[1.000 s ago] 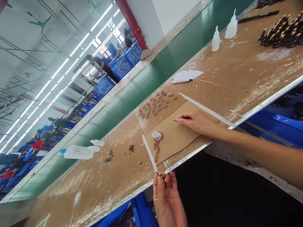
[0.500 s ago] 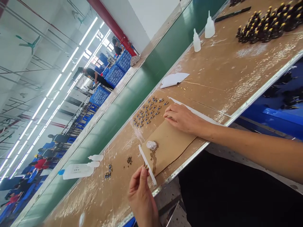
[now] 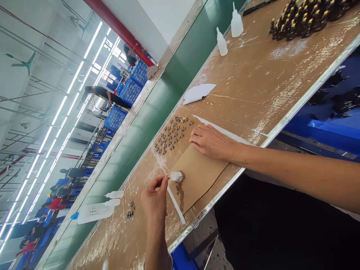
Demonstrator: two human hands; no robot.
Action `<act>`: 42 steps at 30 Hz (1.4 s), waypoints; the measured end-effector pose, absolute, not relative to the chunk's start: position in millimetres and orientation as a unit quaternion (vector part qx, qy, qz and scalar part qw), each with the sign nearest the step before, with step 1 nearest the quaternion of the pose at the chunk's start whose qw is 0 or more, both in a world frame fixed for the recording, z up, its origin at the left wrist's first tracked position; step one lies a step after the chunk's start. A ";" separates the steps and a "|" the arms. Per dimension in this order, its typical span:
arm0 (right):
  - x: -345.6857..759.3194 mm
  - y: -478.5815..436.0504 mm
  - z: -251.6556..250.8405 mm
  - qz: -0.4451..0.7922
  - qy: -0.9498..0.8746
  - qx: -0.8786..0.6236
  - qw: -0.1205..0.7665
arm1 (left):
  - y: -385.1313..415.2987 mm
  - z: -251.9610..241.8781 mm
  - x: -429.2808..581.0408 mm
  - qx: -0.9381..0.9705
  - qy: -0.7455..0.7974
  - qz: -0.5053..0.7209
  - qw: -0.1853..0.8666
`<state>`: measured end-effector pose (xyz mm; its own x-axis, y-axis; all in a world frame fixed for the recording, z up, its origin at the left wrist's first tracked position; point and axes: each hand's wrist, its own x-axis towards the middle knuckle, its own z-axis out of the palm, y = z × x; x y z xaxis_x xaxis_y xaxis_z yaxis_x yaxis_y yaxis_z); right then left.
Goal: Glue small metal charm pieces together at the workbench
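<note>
A brown cardboard sheet lies on the table, with a small white cup-like container near its left end beside a dark wet streak. My left hand is closed in a pinch on a tiny brass-coloured part, right at the container's edge. Resting on the cardboard's far end, my right hand has its fingers curled together; whatever they hold, if anything, is hidden. Many small blue-and-brass parts stand in a group beyond the cardboard. A smaller group of such parts is left of my left hand.
White strips border the cardboard. A folded white paper, small squeeze bottles and a big bottle with a blue cap stand or lie along the back. Dark yellow-tipped pieces crowd the upper right. The metal table edge runs diagonally.
My left hand has moved up and forward from the cardboard's near edge to the white container. My right hand stays on the cardboard. The whole view has shifted slightly.
</note>
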<state>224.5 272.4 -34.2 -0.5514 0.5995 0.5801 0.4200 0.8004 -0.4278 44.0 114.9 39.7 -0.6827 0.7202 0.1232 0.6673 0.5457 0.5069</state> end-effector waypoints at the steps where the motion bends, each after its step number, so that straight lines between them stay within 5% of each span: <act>1: 225.1 271.9 -32.8 0.121 -0.874 -0.295 0.368 | 116.0 40.6 43.9 0.397 0.881 0.254 0.046; 42: 226.0 272.9 -30.9 0.101 -0.867 -0.309 0.376 | 119.3 46.1 46.7 0.442 0.874 0.199 -0.023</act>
<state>226.0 272.9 -30.9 -0.5254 0.6126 0.5905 0.4609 0.7883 -0.4077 46.7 119.3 46.1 -0.6075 0.7642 0.2167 0.7828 0.5295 0.3269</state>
